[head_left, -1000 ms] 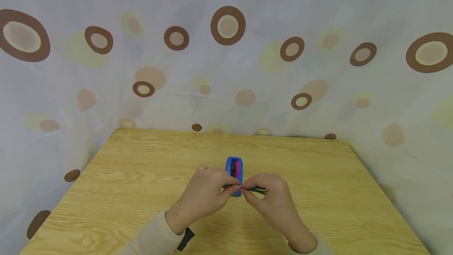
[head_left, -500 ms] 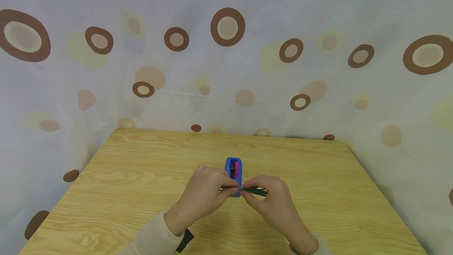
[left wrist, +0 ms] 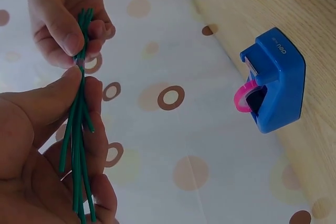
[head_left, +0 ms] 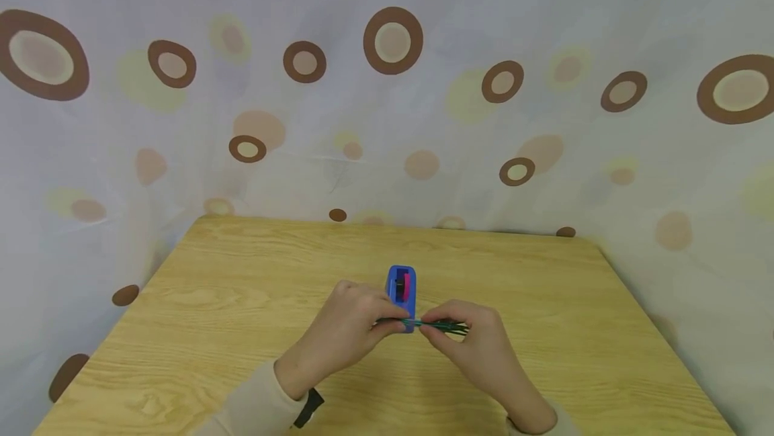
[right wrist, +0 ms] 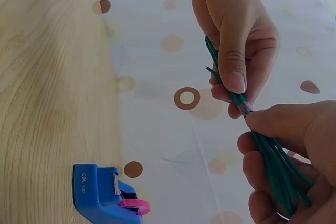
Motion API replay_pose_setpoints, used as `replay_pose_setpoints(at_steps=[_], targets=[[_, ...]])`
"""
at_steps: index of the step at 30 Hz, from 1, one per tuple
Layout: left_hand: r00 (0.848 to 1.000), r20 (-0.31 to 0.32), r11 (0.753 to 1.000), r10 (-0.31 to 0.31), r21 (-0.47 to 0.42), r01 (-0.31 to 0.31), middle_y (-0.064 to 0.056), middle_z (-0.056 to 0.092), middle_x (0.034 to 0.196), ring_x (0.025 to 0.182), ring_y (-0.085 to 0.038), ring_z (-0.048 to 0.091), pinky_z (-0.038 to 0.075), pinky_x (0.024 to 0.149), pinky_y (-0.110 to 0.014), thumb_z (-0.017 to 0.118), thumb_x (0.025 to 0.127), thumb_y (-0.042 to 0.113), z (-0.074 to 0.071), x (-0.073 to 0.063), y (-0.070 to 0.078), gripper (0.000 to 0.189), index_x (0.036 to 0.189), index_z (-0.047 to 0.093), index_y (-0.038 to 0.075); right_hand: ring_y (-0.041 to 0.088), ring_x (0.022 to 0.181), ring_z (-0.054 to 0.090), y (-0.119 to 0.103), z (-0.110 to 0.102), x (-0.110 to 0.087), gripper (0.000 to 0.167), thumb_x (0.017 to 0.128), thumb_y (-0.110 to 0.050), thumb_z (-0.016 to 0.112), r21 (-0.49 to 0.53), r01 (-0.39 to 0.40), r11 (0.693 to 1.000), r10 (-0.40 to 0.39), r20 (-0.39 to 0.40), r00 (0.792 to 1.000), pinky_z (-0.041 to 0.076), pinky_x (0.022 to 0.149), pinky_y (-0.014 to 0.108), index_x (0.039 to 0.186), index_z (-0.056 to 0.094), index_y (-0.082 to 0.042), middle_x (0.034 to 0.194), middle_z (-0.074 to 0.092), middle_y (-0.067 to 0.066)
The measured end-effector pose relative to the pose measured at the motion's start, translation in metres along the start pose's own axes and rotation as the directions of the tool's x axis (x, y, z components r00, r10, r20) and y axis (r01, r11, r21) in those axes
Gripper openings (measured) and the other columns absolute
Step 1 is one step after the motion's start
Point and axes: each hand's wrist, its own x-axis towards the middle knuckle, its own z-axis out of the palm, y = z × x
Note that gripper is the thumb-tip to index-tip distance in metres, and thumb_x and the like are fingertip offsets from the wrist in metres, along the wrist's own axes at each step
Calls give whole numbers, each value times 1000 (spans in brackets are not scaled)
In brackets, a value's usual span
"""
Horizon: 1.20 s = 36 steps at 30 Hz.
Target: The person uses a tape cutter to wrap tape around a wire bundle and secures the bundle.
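Note:
A bundle of thin green wire-like strands (head_left: 450, 326) runs sideways between both hands above the table. Clear tape (right wrist: 244, 107) wraps its middle, with a faint pink sheen. My left hand (head_left: 345, 328) pinches the bundle left of the tape between thumb and fingers. On the other side, my right hand (head_left: 484, 345) pinches it close to the tape. Loose strand ends (left wrist: 79, 182) fan out along the left palm in the left wrist view. Just beyond the fingertips stands a blue tape dispenser (head_left: 392, 288), its front end partly hidden by the left hand.
The dispenser carries a pink roll (left wrist: 244, 96) and a cutting edge. Below it spreads the wood-grain table (head_left: 272, 268). A patterned curtain (head_left: 338, 107) hangs behind and along the sides. A black strap end (head_left: 310, 409) shows at the left wrist.
My right hand has shifted slightly right, away from the left fingertips. More of the bundle's taped middle now shows between them. Both hands keep their pinch; the dispenser stays in place.

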Motion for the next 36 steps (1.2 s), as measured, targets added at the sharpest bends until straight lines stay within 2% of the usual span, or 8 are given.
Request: replay_pose_setpoints(at_steps=[6,9,15,20,25,30,36], targets=[[999,33,1000,2,1,-2,10,73,95,81,-1,64,48,76,-35,78,84,29,-2,-5,-5,19,101,80,21,8,74,66,-1,-2,-1,15,82,-4,80,-8,-36,999,36,2,999,56,66,27,88,75,-17,84,72,-4],[999,35,1000,23,0,-23,12,72,98,83,-1,63,44,76,-34,78,85,30,-2,-8,-9,21,104,79,23,8,74,65,-2,-4,-3,15,82,-5,80,-14,-58,998,58,-2,998,56,66,27,88,75,-19,84,71,-3],[997,0,997,77,-28,-77,13,71,95,83,-1,59,41,78,-34,78,85,28,-2,-14,-13,22,107,78,22,9,75,65,-4,-7,-5,14,84,-8,79,5,-76,997,76,0,997,56,67,28,89,75,-19,86,71,-1],[995,-44,994,91,-57,-94,14,70,92,75,3,53,41,78,-33,78,87,27,-3,-16,-14,20,106,78,21,10,76,66,-5,-10,-7,11,85,-10,78,32,-82,996,82,2,997,56,67,28,90,75,-19,88,72,-3],[993,-60,991,104,-74,-109,15,70,90,70,4,49,39,77,-32,76,88,27,-5,-17,-16,19,105,78,20,10,76,66,-4,-13,-9,10,86,-13,78,29,-90,996,90,1,996,56,67,29,90,75,-21,88,72,-4],[990,-85,985,113,-123,-123,14,71,92,74,5,54,42,77,-32,76,88,26,-4,-20,-19,19,105,78,18,10,76,66,-2,-14,-12,14,84,-14,80,10,-90,996,90,-3,996,56,67,29,92,75,-25,88,70,-13],[990,-100,966,97,-229,-118,12,72,93,78,4,60,48,73,-28,78,87,23,0,-23,-25,16,101,79,16,10,73,64,0,-16,-16,15,83,-12,80,8,-66,998,66,-6,998,55,65,29,92,74,-23,87,70,-11]])
